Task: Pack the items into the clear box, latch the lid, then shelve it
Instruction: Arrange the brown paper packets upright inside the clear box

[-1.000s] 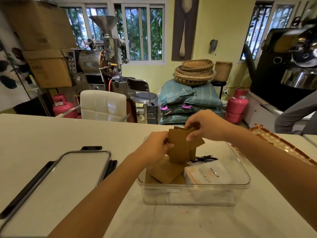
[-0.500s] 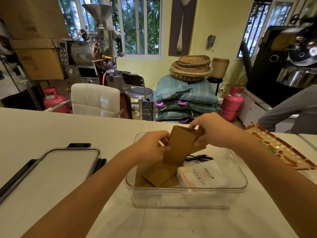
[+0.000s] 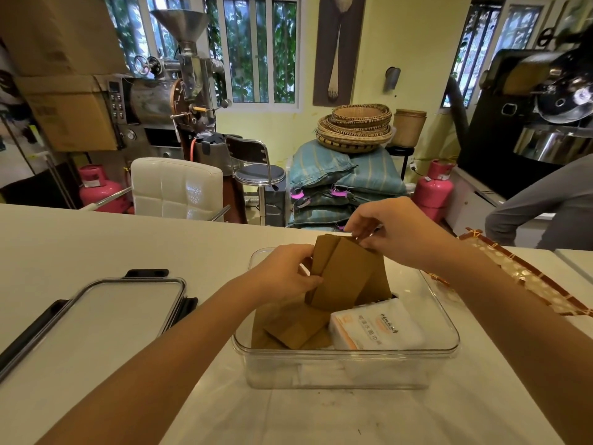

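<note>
The clear box [image 3: 349, 369] stands open on the white table in front of me. Over its far left part I hold a stack of brown paper bags [image 3: 345, 274] upright and tilted. My left hand [image 3: 285, 274] grips their left edge and my right hand [image 3: 398, 229] pinches their top right corner. More brown bags [image 3: 295, 329] lie flat on the box floor at the left. A white packet with orange print [image 3: 375, 326] rests at the right, with a bit of black cable behind it. The lid [image 3: 106, 319], clear with black latches, lies flat on the table to the left.
A brown patterned cloth [image 3: 529, 281] lies on the table at the right. Another person's grey sleeve [image 3: 545, 203] shows beyond the far right edge. Behind the table stand a white chair [image 3: 176, 187], a stool, pink gas cylinders, stacked sacks with baskets, and roasting machines.
The stack of brown bags has tipped more to the right and sunk slightly toward the box. Both hands keep their hold on it.
</note>
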